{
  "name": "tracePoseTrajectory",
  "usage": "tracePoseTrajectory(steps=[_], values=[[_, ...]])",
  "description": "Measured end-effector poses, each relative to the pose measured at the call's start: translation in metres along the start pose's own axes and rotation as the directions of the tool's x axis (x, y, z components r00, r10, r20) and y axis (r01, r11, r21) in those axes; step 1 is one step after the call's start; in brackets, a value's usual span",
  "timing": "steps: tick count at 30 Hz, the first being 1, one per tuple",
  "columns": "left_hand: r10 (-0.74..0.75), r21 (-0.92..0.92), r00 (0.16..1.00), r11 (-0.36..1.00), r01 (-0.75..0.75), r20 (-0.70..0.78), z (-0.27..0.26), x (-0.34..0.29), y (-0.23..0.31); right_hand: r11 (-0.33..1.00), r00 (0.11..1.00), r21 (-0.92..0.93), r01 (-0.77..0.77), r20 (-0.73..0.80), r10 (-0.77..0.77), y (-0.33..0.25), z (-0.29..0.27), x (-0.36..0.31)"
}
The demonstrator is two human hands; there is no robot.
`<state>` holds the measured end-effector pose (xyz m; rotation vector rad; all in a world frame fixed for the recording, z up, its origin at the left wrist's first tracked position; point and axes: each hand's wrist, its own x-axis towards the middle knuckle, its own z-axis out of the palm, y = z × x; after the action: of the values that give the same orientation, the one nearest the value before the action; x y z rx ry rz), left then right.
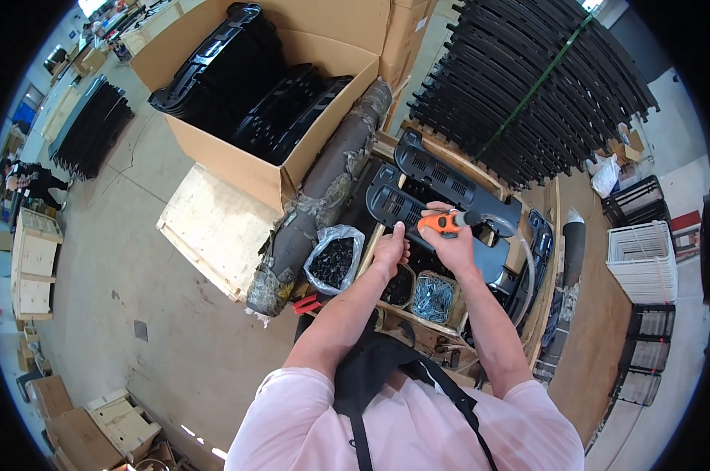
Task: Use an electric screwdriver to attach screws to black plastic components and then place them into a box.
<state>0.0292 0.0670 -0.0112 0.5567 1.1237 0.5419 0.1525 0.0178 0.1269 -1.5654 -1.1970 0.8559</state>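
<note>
Centre of frame: right hand (pixel 451 242) closed around orange-handled tool (pixel 447 222), its tip over black plastic panel (pixel 418 206). Left hand (pixel 389 250) beside it, fingers curled; contents indiscernible. Below: tub of screws (pixel 433 299); bag of black parts (pixel 333 261) left.

1. In my right hand (pixel 451 245), the orange plastic driver with a dull metal nose (pixel 447 222) looks smooth.
2. At twelve o'clock of it, the black moulded plastic panel (pixel 441 177) has a slight sheen.
3. At six o'clock, the bin of silvery metal screws (pixel 433 299) glints.
4. At nine o'clock, the clear crinkled plastic bag (pixel 335 259) is glossy.
5. The big brown cardboard box (pixel 237 161) is matt.
</note>
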Motion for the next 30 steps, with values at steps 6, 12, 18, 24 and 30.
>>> tracePoseTrajectory(steps=[6,12,18,24,30], values=[[0.028,-0.018,1.000,0.999,-0.028,-0.007,-0.007,-0.012,-0.004,0.989,0.994,0.105,0.106,-0.026,-0.104,-0.028,-0.007,-0.006],[-0.031,-0.320,0.981,0.943,0.093,0.194,-0.025,-0.027,-0.024,0.952,0.990,0.303,0.031,-0.138,0.012,-0.018,-0.025,-0.029],[-0.110,-0.370,0.961,0.907,0.201,0.253,-0.026,-0.035,-0.032,0.945,0.985,0.325,-0.024,-0.155,0.078,-0.019,-0.030,-0.042],[-0.124,-0.290,0.960,0.937,0.196,0.250,-0.024,-0.035,-0.041,0.925,0.984,0.378,-0.044,-0.144,0.106,-0.010,-0.032,-0.050],[-0.103,-0.269,0.960,0.947,0.174,0.259,-0.025,-0.040,-0.041,0.911,0.985,0.413,-0.017,-0.151,0.086,0.002,-0.033,-0.056]])
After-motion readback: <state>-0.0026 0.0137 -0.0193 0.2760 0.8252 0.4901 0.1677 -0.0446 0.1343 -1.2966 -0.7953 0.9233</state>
